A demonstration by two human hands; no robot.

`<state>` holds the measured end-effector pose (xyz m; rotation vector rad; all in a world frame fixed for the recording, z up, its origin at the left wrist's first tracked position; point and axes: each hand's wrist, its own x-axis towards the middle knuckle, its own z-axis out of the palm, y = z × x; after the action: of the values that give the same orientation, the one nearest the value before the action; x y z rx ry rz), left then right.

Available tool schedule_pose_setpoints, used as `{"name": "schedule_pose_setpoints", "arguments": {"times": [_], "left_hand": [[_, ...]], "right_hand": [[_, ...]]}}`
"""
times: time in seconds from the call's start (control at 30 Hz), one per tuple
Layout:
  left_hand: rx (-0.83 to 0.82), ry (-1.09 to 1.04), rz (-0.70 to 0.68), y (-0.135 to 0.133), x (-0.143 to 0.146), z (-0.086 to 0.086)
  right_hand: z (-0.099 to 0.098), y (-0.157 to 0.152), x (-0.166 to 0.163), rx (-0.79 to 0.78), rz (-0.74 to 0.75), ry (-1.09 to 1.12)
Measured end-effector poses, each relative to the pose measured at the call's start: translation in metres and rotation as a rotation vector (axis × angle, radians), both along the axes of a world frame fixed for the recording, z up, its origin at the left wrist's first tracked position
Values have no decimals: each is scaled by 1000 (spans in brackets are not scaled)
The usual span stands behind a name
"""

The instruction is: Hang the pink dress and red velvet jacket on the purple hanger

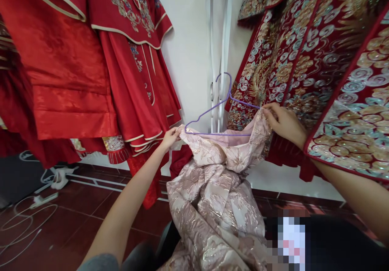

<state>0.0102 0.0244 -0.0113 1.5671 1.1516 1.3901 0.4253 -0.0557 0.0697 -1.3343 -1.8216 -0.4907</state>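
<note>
A pale pink brocade garment (217, 198) with gold floral pattern hangs down in front of me, its top stretched over a purple wire hanger (223, 106). My left hand (170, 137) pinches the garment's left top edge by the hanger's left end. My right hand (284, 121) grips the right top edge at the hanger's right end. The hanger's hook points up in front of a white wall.
Red satin robes (69, 68) with gold trim hang at the left. Dark red embroidered garments (319, 60) hang at the right, over my right forearm. White rails (219, 27) run up the wall. Cables and a power strip (44, 200) lie on the dark red floor at left.
</note>
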Motion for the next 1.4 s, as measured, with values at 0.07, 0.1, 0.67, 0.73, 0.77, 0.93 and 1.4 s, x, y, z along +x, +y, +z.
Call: {"name": "schedule_pose_setpoints", "arguments": {"times": [0.07, 0.1, 0.67, 0.73, 0.77, 0.93, 1.4], "left_hand": [[-25, 29, 5, -1, -6, -4], [-37, 39, 12, -1, -9, -7], [186, 108, -27, 13, 21, 28], [278, 182, -51, 16, 25, 41], [313, 205, -56, 17, 25, 44], [291, 133, -4, 13, 7, 36], [446, 437, -78, 3, 36, 80]], "right_hand": [[1, -2, -1, -8, -6, 9], [1, -2, -1, -13, -8, 12], [0, 1, -1, -63, 14, 37], [-2, 3, -3, -67, 34, 32], [-3, 4, -4, -74, 48, 28], [-8, 7, -11, -88, 100, 33], [-18, 21, -17, -64, 134, 24]]}}
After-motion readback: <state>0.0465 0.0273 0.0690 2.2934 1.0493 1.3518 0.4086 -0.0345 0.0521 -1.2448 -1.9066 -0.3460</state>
